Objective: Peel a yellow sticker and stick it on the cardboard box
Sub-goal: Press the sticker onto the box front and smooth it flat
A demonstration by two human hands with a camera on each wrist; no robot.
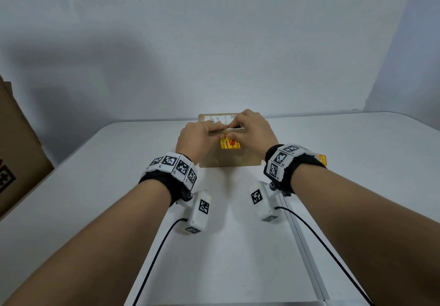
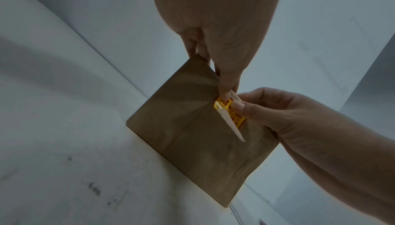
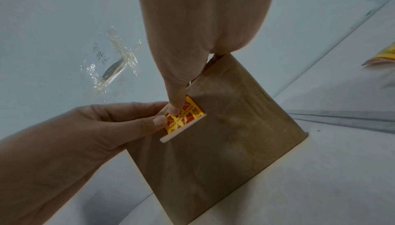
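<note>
White table [image 1: 95,186], large brown carton [image 1: 16,148] at left, taped-down clear packet [image 3: 113,66]

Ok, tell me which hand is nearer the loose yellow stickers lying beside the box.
Right. The right hand is over the cardboard box beside the loose stickers; the left hand is farther across it.

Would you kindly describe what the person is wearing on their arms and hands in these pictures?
Both forearms are bare, with no sleeves or gloves. The left hand and right hand each sit beyond a black wrist strap ringed with white blocks printed with black square-pattern markers. Under each wrist hangs a white rounded camera housing, also marked, with a thin black cable trailing back.
</note>
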